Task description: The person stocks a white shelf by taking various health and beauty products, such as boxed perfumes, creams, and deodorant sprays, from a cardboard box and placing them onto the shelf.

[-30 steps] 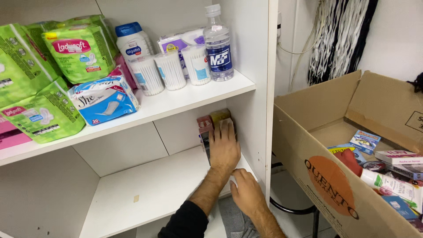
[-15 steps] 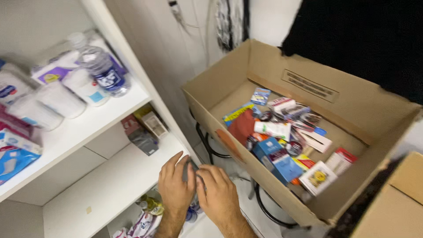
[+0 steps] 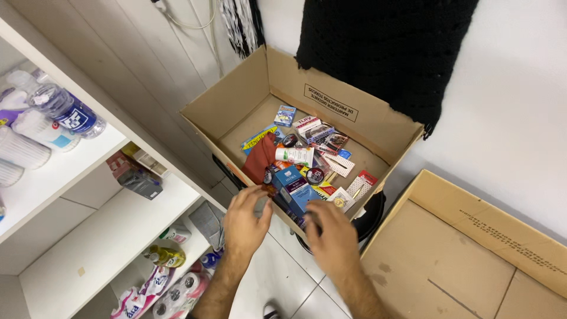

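At the near rim of the open cardboard box (image 3: 378,127), both hands reach in over its front wall. The left hand (image 3: 245,221) is loosely spread, fingers curled toward the rim, with nothing in its grasp. The right hand (image 3: 333,236) is blurred; its fingers lie half open near the same edge, and whether they pinch anything I cannot tell. Between the two, leaning just inside the front wall, stands a blue carton (image 3: 293,188), the item nearest both hands.

That carton looks light and stiff, a thin printed pack with flat sides that should dent if squeezed hard; its long faces offer the best hold, thumb on one and fingers on the other.

Inside the box lies a loose jumble: a dark red pouch (image 3: 260,156) toward the left wall, a white tube (image 3: 294,155) beside it, a small blue pack (image 3: 285,115) near the back left corner, and assorted small cards and sachets toward the right. Most look light and slippery in their glossy wrapping.

On the upper shelf (image 3: 71,171) to the left lies a water bottle (image 3: 65,109); a second, flattened cardboard box (image 3: 472,254) sits to the right.
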